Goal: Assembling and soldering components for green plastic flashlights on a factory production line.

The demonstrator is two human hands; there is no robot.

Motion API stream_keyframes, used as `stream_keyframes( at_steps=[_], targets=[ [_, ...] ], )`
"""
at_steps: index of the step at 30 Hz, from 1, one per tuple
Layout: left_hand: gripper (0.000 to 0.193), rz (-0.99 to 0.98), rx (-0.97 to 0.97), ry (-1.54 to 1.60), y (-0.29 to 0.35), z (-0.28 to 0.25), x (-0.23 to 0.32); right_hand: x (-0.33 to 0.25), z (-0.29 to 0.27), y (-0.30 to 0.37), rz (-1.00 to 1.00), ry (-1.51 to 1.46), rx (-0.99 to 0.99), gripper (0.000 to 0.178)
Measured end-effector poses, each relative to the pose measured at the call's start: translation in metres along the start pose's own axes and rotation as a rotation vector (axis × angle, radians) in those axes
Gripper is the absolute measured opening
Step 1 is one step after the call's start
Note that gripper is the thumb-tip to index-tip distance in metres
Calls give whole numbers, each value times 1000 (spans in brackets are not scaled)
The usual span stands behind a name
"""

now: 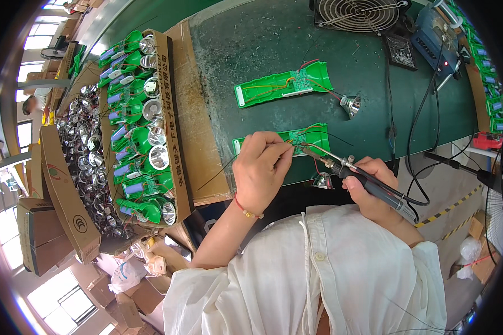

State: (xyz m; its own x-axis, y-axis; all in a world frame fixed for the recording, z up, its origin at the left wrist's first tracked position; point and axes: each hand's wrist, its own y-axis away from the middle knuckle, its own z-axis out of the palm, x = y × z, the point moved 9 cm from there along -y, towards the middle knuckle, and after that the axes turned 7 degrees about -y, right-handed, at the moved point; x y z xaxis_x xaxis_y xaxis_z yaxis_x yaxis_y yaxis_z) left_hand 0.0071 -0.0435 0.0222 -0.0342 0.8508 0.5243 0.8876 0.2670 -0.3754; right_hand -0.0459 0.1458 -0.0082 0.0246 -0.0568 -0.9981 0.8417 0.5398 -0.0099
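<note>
Left hand point(260, 170) pinching what looks like fragile wire point(289, 141) at the near green flashlight housing point(318, 134), likely light, stiff, best held by its edges, right hand point(370, 203) clasping the soldering iron point(383, 196)!

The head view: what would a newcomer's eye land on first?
Probably the row of bright green casings in the cardboard box at left, beside a heap of shiny parts. Next comes the soldering iron near the centre, in the right hand, its tip by the nearer casing under the left hand.
</note>
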Motion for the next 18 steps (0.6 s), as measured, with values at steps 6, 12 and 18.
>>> stream_keyframes(
  at_steps=[6,12,18],
  targets=[
    [12,-21,25,3,1,0,0,-6,2,-1,-77,26,-29,18],
    [12,-25,21,-1,0,1,-1,-9,-9,4,-89,0,28,21],
    [9,-68,-25,1,0,3,-3,-5,-9,5,-66,28,4,18]
  ],
)
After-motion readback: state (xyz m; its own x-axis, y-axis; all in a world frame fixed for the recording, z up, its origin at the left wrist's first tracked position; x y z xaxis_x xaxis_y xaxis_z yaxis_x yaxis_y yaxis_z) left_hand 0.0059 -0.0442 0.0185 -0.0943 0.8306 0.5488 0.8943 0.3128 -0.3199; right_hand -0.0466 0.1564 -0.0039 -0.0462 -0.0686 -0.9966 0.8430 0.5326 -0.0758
